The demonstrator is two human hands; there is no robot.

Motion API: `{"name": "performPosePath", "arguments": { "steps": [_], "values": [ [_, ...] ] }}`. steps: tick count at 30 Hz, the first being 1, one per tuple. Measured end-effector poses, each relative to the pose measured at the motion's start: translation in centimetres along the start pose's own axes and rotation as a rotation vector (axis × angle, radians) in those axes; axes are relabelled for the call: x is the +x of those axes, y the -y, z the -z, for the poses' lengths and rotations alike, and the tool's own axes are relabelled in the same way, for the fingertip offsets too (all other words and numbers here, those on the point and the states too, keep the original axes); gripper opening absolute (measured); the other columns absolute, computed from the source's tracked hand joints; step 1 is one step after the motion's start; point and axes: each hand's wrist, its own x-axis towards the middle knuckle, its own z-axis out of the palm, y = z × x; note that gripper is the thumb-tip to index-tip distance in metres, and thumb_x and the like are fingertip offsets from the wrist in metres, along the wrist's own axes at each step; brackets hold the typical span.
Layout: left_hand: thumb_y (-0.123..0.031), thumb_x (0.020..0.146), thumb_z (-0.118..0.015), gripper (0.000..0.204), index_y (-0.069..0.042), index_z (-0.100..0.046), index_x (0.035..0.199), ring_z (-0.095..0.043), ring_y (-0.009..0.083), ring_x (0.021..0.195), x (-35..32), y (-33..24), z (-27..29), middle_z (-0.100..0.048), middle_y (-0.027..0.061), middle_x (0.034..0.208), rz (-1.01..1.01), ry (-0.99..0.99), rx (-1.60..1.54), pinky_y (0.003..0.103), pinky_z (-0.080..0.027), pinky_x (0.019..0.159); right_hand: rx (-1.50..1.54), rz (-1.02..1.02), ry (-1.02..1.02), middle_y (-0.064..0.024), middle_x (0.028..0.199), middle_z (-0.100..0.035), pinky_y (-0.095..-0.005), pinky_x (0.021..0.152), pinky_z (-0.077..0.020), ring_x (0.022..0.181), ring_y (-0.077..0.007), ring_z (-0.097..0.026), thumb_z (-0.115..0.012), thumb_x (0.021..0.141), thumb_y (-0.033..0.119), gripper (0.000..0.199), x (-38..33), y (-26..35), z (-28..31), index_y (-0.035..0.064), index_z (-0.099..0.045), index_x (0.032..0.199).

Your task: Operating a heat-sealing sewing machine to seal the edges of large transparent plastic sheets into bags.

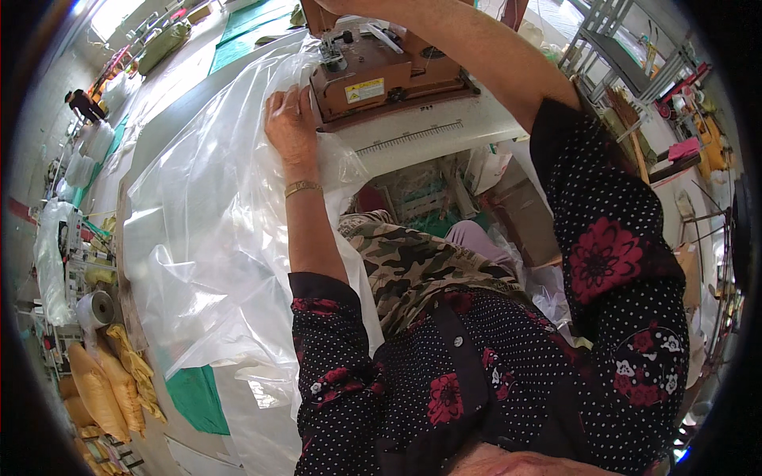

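The left hand (292, 127) is lying flat, fingers spread and pressing down on the clear plastic sheeting (214, 230), right beside the brown sewing machine (381, 75), whose head is sitting at about one o'clock from that hand. So it is not clenching or pinching, just pinning the film under the palm, a gold bracelet (302, 188) showing at the wrist. The right arm (476, 55) is reaching up and over the machine towards twelve o'clock, and the hand itself is running off the top edge, so I cannot tell whether it is gripping anything or hanging loose. The sheeting is billowing down from the machine bed across the long table (171, 103) towards seven o'clock, bunching in soft folds over the person's lap and camouflage trousers (413, 266). It is looking very light, thin and limp, with no stiffness of its own, and glossy enough that it is probably sliding easily over the bed; a flat palm near the needle seems the sensible hold, since pinching far out would likely only gather slack. It could also snag or tear if tugged hard. A white bed (429, 135) with a ruler scale is sitting at three o'clock from the hand, and yellow filled sacks (103, 389) are stacking up low at eight o'clock.
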Motion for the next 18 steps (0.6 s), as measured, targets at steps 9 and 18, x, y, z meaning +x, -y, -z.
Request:
{"name": "performPosePath", "arguments": {
  "steps": [9,18],
  "values": [
    [-0.012,0.085,-0.069,0.021,-0.006,-0.073,0.105,-0.063,0.0313,0.085,-0.2,0.1,0.5,-0.065,0.0123,0.085,0.027,0.005,0.035,0.042,-0.052,0.077,0.735,-0.098,-0.159,-0.0113,0.092,-0.062,-0.0413,0.077,-0.0472,0.088,-0.0322,-0.060,-0.065,0.088,0.016,0.018,-17.2,6.0,0.5,0.0065,-0.058,0.103],
    [0.002,0.081,-0.066,0.026,-0.012,-0.074,0.101,-0.061,0.0278,0.077,-0.4,0.6,-0.2,-0.060,0.0091,0.080,0.011,0.057,-0.062,0.038,-0.051,0.070,0.712,-0.414,0.151,-0.0143,0.088,-0.063,-0.0450,0.079,-0.0489,0.088,-0.0345,-0.062,-0.065,0.090,0.020,0.018,-28.5,7.5,-1.5,0.0048,-0.058,0.095]
  ]
}}
